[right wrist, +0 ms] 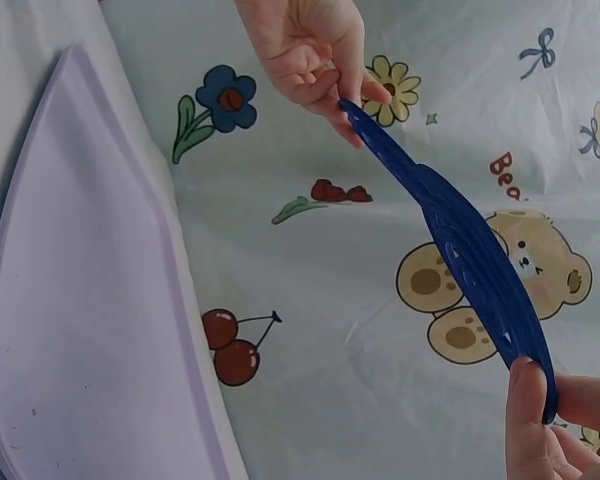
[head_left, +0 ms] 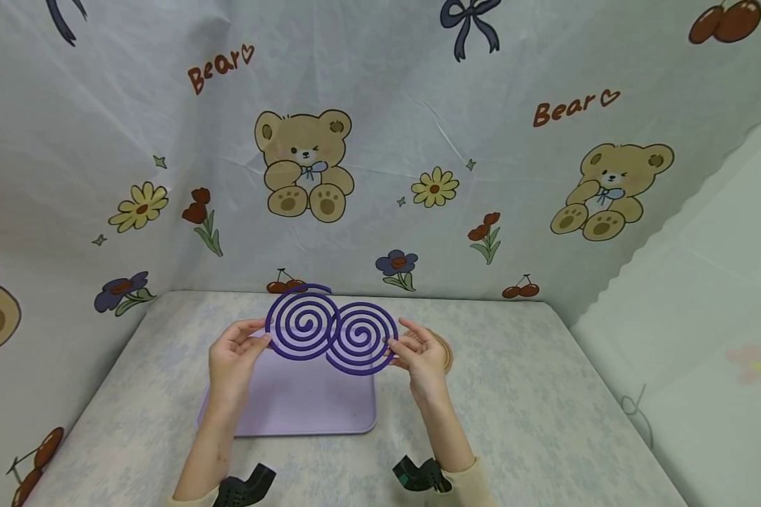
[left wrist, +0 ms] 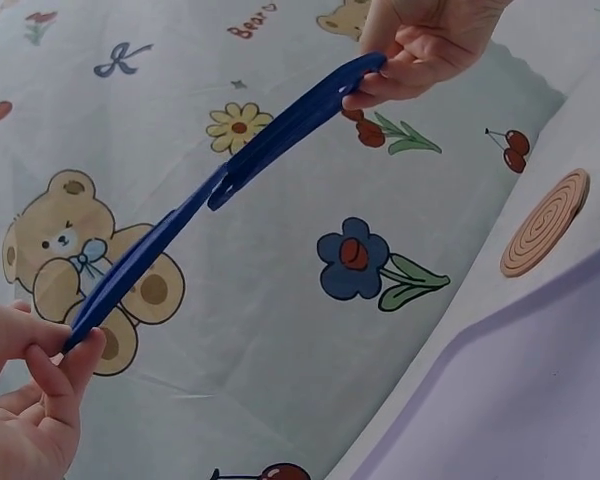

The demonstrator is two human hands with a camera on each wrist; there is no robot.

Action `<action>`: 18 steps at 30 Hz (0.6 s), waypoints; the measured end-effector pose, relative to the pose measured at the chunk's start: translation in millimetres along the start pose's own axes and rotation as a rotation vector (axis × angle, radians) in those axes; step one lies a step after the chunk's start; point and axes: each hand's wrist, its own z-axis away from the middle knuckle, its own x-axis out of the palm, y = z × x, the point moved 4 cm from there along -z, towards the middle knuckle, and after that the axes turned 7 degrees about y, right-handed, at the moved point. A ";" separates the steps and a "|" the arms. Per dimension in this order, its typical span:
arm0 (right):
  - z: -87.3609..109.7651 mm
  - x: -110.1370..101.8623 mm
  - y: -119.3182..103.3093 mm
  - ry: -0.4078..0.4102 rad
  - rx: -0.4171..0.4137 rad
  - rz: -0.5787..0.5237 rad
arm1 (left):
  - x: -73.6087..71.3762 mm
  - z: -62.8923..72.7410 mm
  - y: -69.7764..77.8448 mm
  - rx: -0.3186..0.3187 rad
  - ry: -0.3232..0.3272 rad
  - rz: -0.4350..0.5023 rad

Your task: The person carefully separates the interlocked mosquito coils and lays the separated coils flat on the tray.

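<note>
Left coil (head_left: 306, 324): blue-purple spiral, lifted, just below and left of frame centre.
Right coil (head_left: 362, 333): same kind, edges overlapping the left one.
Left hand (head_left: 233, 359): pinching the left coil's outer rim.
Right hand (head_left: 428, 366): pinching the right coil's outer rim.
Thin rings: probably brittle; best pinched lightly, hands in step, without twisting.
Tray (head_left: 304, 408): lilac, lower centre-left.
Counter (head_left: 514, 408): carries the tray.

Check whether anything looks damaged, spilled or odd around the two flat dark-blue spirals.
One oddity: small dark specks dot the pale-purple rectangular plastic-looking tray in the right wrist view; crumbs or marks, I cannot tell. The two flat dark-blue spirals, overlapping where they meet, show no visible break.
</note>
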 end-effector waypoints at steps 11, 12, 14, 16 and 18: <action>-2.2 -2.7 2.3 0.033 0.029 0.016 | -18.3 -13.6 -4.4 -0.042 0.034 0.024; -2.5 -2.9 2.9 0.036 0.029 0.016 | -20.1 -15.3 -5.0 -0.046 0.044 0.035; -3.7 -3.1 4.8 0.039 0.031 0.012 | -23.7 -18.6 -5.9 -0.045 0.057 0.040; -4.5 -2.8 7.1 0.039 0.030 0.006 | -27.2 -21.7 -7.1 -0.055 0.067 0.027; -5.7 -2.4 10.2 0.040 0.029 0.001 | -30.8 -24.2 -8.4 -0.061 0.064 -0.017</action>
